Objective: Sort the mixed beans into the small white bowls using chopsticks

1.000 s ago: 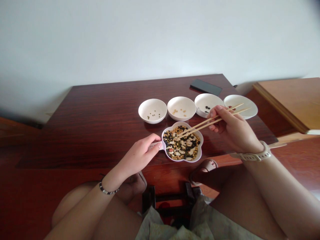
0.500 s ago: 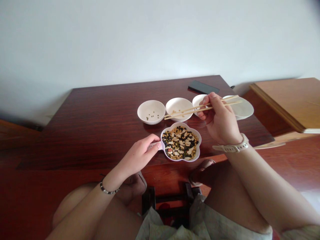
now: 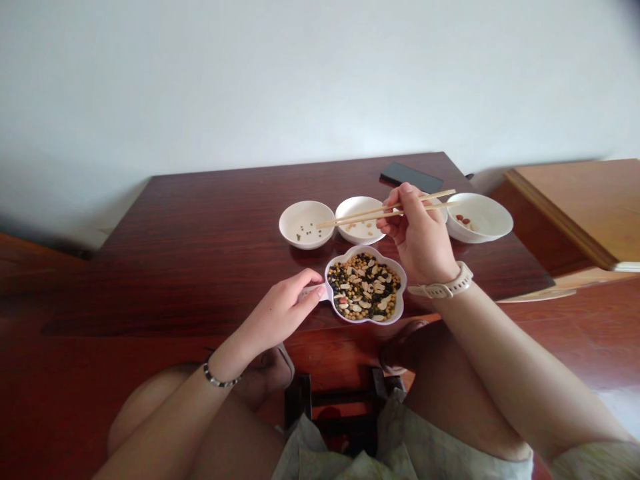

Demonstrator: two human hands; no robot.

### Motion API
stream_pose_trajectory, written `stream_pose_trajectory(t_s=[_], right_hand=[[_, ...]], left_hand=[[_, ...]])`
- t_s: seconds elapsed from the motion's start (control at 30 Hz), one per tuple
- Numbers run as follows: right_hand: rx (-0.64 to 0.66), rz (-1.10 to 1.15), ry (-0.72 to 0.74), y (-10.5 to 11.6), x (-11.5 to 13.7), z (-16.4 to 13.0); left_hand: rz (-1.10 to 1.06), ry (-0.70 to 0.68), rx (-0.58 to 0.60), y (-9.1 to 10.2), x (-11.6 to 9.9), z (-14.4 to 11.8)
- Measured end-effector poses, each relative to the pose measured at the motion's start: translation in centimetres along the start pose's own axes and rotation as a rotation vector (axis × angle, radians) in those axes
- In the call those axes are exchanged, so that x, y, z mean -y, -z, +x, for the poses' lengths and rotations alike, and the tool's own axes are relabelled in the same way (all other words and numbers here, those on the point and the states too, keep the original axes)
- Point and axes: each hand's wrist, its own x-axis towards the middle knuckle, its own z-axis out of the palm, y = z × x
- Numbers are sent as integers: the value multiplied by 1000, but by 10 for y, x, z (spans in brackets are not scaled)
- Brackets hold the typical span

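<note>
My left hand (image 3: 287, 303) is closed on the handle of a flower-shaped dish (image 3: 403, 293) near the table's front edge. Mixed yellow and dark beans with pale seeds (image 3: 367, 287) fill the dish. In my right hand (image 3: 420, 233) is a pair of chopsticks (image 3: 370, 215). Their tips hover over the right side of the leftmost white bowl (image 3: 290, 230), which holds several small green beans (image 3: 301, 233). Whether the tips pinch anything I cannot make out. The second white bowl (image 3: 350, 237) has a few pale pieces in it. My right hand mostly hides a third bowl.
At the right end of the row, a white bowl (image 3: 487, 223) holds reddish and pale pieces. A dark phone-like slab (image 3: 411, 178) lies behind the bowls on the brown table (image 3: 200, 240). A wooden cabinet (image 3: 585, 207) stands to the right, a wall behind.
My right hand has moved left with the chopsticks, their tips going from the second bowl's edge to over the leftmost bowl. The far-right bowl is now more exposed. My left hand keeps its hold.
</note>
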Motion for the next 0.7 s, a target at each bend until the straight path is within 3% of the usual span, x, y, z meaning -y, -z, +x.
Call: stream_pose_trajectory(t_s=[0.33,0.7], right_hand=[[65,-22,-20,24,14,-6],[204,-188,-246,61,23,-18]], left_hand=[[-18,1,12,2,4,-1],[-19,3,8,4,6,0]])
